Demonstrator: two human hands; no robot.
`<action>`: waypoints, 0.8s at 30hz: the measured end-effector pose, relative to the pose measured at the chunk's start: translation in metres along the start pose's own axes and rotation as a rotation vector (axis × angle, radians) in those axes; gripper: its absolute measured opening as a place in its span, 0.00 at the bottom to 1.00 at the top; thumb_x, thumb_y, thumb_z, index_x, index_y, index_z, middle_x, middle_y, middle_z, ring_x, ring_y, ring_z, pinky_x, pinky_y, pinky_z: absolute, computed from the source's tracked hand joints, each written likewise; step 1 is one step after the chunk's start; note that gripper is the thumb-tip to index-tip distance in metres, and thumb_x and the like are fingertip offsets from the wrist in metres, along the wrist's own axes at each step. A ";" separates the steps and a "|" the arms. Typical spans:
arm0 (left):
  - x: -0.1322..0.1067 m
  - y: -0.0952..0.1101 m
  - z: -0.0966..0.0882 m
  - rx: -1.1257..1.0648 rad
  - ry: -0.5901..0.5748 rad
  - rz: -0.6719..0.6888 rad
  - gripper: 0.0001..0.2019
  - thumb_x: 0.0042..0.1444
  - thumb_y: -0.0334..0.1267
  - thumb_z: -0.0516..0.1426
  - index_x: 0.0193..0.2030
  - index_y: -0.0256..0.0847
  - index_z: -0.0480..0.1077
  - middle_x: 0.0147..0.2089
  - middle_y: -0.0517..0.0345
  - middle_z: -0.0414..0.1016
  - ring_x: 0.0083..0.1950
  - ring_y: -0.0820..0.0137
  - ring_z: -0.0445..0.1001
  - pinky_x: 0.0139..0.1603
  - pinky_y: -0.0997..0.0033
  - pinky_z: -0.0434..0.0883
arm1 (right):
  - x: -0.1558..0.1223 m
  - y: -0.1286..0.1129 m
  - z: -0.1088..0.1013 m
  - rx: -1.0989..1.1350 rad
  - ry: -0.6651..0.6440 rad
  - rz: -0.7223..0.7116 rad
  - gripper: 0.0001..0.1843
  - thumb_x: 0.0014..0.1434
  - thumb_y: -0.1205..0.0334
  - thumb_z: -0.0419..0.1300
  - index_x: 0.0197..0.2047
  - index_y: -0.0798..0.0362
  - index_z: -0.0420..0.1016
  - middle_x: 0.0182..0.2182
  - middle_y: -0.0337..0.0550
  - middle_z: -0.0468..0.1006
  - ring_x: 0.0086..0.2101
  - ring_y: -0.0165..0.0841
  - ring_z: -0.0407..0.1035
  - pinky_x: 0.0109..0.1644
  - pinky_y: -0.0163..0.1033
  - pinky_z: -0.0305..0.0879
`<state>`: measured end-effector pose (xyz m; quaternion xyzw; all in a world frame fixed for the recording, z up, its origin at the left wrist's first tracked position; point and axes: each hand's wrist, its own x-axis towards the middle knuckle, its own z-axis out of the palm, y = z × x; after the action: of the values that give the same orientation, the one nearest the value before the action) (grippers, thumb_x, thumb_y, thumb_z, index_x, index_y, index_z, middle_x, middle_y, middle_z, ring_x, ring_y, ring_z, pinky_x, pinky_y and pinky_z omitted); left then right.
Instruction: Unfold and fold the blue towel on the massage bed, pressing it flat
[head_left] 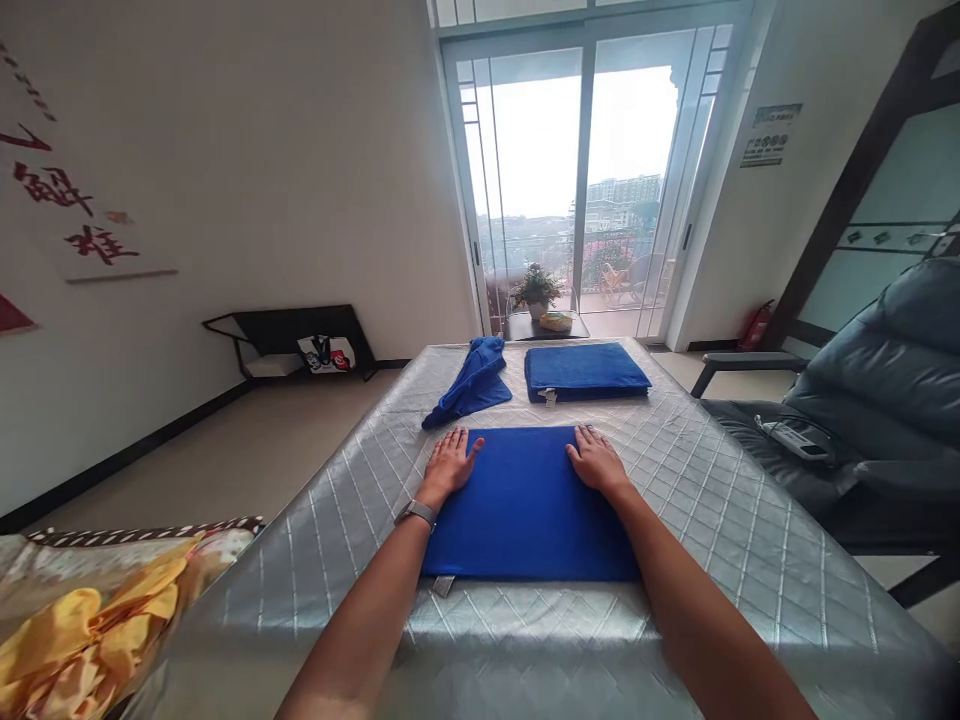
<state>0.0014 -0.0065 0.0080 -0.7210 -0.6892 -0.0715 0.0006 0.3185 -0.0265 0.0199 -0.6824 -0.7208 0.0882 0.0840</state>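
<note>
A folded blue towel point(529, 505) lies flat in front of me on a table with a silver quilted cover point(720, 500). My left hand point(448, 464) rests open at the towel's far left corner, fingers flat. A watch sits on that wrist. My right hand point(596, 458) lies open on the far right corner, fingers stretched. Farther back, a neatly folded stack of blue towels point(585, 371) sits on the right, and a crumpled blue towel point(471, 384) lies to its left.
A dark reclining chair point(862, 410) stands close to the table's right side. A yellow patterned cloth point(90, 620) lies at lower left. Behind the table are a small table with a potted plant point(536, 290) and glass balcony doors point(585, 170). A black rack point(300, 340) stands by the left wall.
</note>
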 end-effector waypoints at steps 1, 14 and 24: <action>0.000 0.001 -0.003 0.011 -0.006 -0.011 0.38 0.71 0.59 0.33 0.76 0.34 0.52 0.78 0.44 0.50 0.78 0.58 0.51 0.78 0.53 0.49 | 0.000 0.000 0.000 0.008 0.005 0.000 0.38 0.72 0.49 0.37 0.77 0.63 0.46 0.76 0.49 0.45 0.75 0.38 0.37 0.76 0.46 0.33; 0.002 0.185 0.003 -0.057 0.009 0.380 0.39 0.70 0.60 0.29 0.76 0.38 0.54 0.78 0.50 0.52 0.79 0.62 0.47 0.79 0.57 0.46 | -0.008 0.000 -0.003 0.037 0.018 -0.025 0.36 0.71 0.54 0.39 0.78 0.59 0.46 0.77 0.48 0.45 0.74 0.38 0.38 0.76 0.46 0.36; 0.005 0.166 0.019 -0.112 -0.054 0.327 0.41 0.69 0.61 0.27 0.77 0.37 0.51 0.79 0.48 0.50 0.80 0.61 0.46 0.79 0.53 0.47 | -0.005 0.000 -0.001 0.034 0.031 -0.018 0.36 0.72 0.52 0.38 0.77 0.60 0.48 0.76 0.50 0.47 0.74 0.39 0.40 0.76 0.46 0.36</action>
<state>0.1683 -0.0083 0.0057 -0.8242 -0.5573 -0.0892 -0.0464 0.3191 -0.0320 0.0204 -0.6755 -0.7240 0.0891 0.1078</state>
